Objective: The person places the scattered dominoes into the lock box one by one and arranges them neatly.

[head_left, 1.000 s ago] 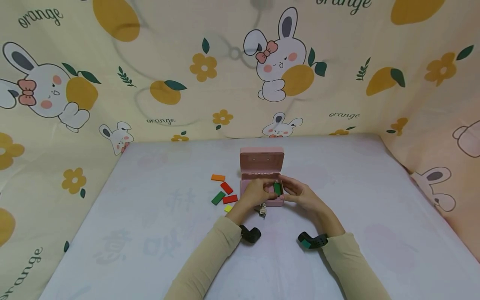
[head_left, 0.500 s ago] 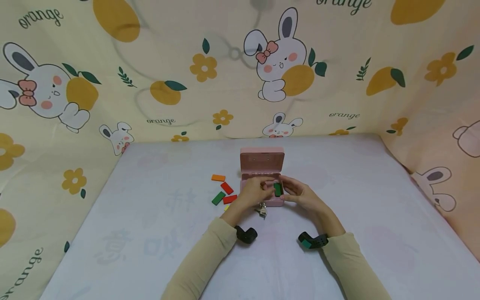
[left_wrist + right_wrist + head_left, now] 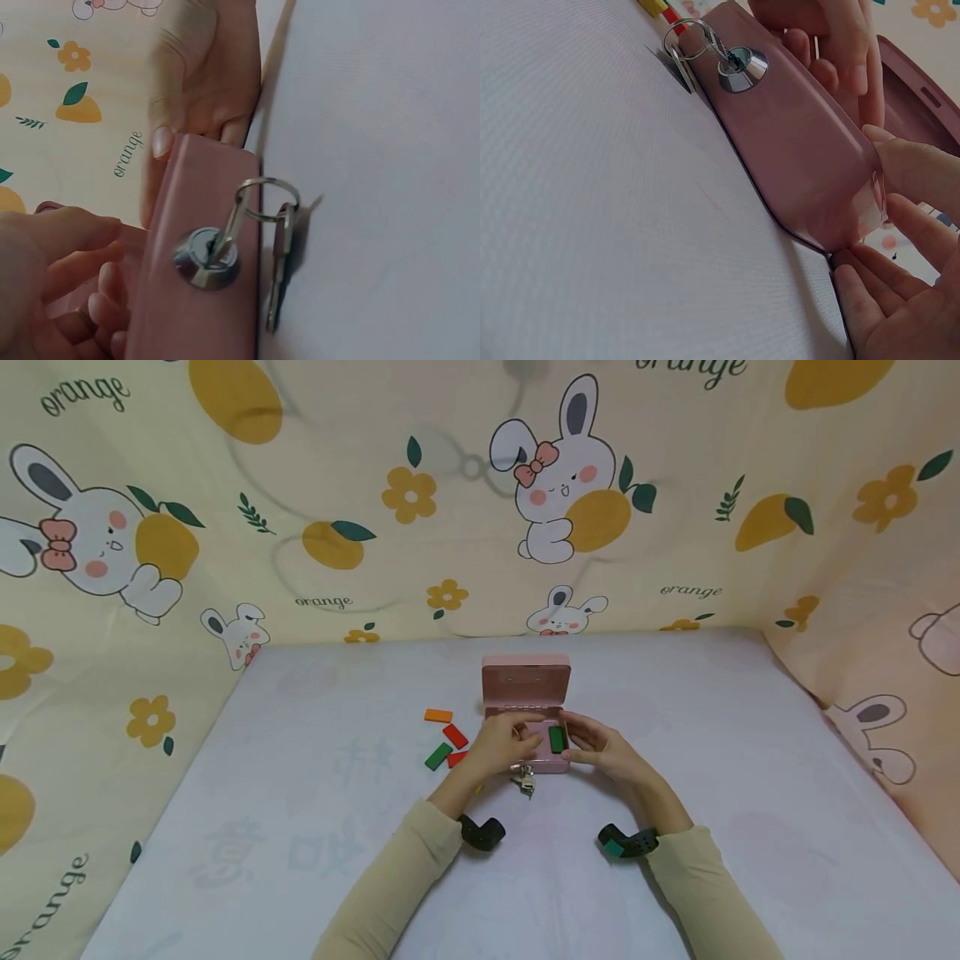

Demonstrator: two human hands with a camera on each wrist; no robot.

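Note:
A pink metal cash box (image 3: pixel 526 685) stands with its lid up on the table. Inside it, toward the right wall, is a green block (image 3: pixel 557 739). My left hand (image 3: pixel 504 745) hovers over the left part of the box, fingers loosely bent, with nothing visible in them. My right hand (image 3: pixel 611 753) rests against the box's right side; in the right wrist view its fingers (image 3: pixel 922 229) lie along the side wall and one tip touches the upper rim. On the front, a key sits in the round lock (image 3: pixel 206 256), and a second key (image 3: pixel 280 259) hangs from the ring.
Left of the box lie an orange block (image 3: pixel 438 715), a red block (image 3: pixel 454 736), a green block (image 3: pixel 438 756) and another red block (image 3: pixel 457 759). A yellow block (image 3: pixel 654 7) is mostly hidden by my left arm in the head view. A patterned cloth (image 3: pixel 450 460) hangs behind the table.
My left hand has drawn away to the left from the green block in the box, its fingers loosening. The green block stays in place. My right hand has not moved.

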